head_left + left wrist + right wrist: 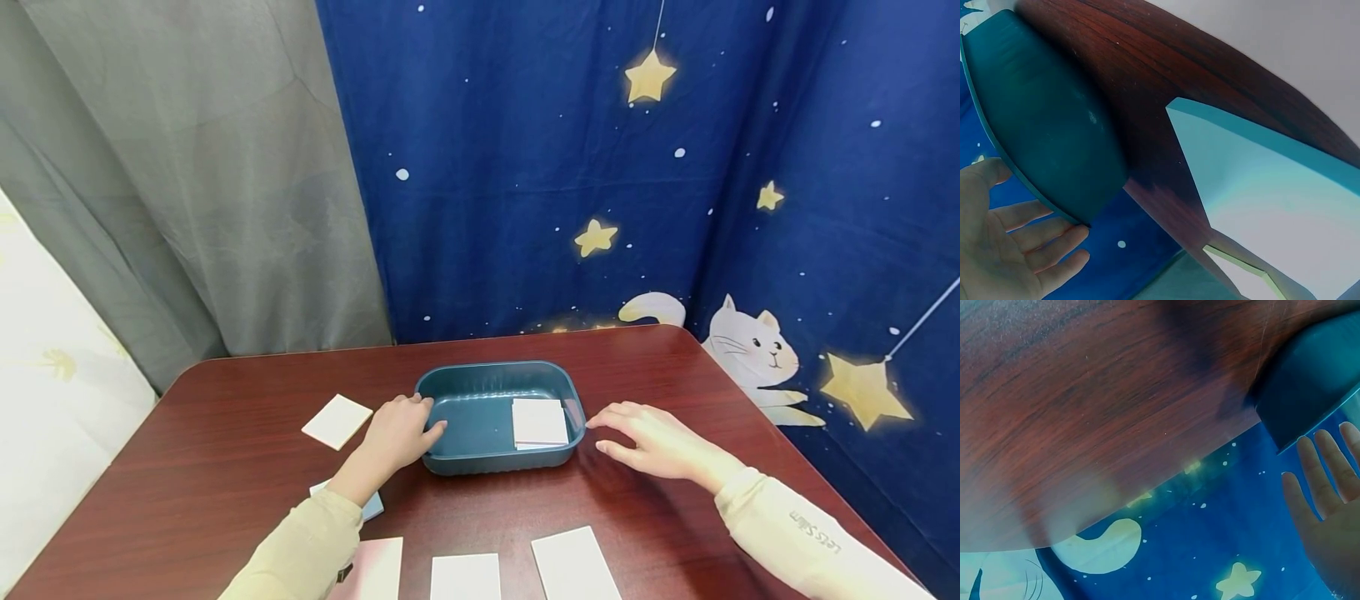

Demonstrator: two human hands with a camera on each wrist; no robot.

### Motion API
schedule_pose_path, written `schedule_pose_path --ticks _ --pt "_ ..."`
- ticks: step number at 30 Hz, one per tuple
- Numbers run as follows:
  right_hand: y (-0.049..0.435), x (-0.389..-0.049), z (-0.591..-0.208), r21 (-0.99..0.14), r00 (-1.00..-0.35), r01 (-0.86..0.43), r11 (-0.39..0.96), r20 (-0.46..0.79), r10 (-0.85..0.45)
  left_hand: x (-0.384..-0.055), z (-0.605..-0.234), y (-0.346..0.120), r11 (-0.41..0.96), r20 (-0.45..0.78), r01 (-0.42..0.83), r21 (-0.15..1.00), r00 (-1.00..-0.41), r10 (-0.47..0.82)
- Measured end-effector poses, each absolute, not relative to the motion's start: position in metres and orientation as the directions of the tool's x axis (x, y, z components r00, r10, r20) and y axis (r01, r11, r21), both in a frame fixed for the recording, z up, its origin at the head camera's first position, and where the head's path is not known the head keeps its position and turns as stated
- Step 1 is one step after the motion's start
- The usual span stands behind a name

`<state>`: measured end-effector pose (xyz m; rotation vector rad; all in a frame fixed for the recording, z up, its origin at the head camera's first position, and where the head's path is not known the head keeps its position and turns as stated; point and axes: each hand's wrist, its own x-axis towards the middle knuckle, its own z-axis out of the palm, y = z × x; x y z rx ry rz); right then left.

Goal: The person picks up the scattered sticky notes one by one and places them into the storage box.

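A dark teal plastic basket (472, 467) stands on the table with a small stack of white square cards (540, 422) inside its right end. My left hand (397, 429) rests at the basket's left rim, thumb over the inside and fingers loosely extended; the left wrist view has its fingertips along the edge of the basket wall (1054, 119). On the other side, my right hand (648, 437) has its fingertips right at the right rim. Its fingers (1316, 465) are spread and nearly straight in the right wrist view. Neither hand grips a card.
A cream square card (337, 421) lies left of the basket. Partly under my left forearm are a pale blue stack (372, 506) and a pinkish card (381, 567). Two white pieces (465, 577) (576, 565) lie near the front. Curtains hang behind the reddish-brown table (247, 433).
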<state>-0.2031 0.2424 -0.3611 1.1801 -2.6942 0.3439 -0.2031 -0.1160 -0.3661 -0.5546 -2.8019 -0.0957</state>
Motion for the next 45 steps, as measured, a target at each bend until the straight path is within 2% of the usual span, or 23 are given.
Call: schedule_pose_path --ticks 26,45 --pt "0.243 -0.189 -0.382 -0.183 -0.676 -0.736 0.651 0.216 -0.704 -0.203 -0.366 -0.116 0.923 0.283 0.384 0.003 -0.886 0.367" --pt "0.233 -0.174 -0.397 -0.188 -0.607 -0.795 0.577 0.237 -0.759 -0.204 -0.365 -0.116 0.924 0.278 0.383 0.005 -0.888 0.367"
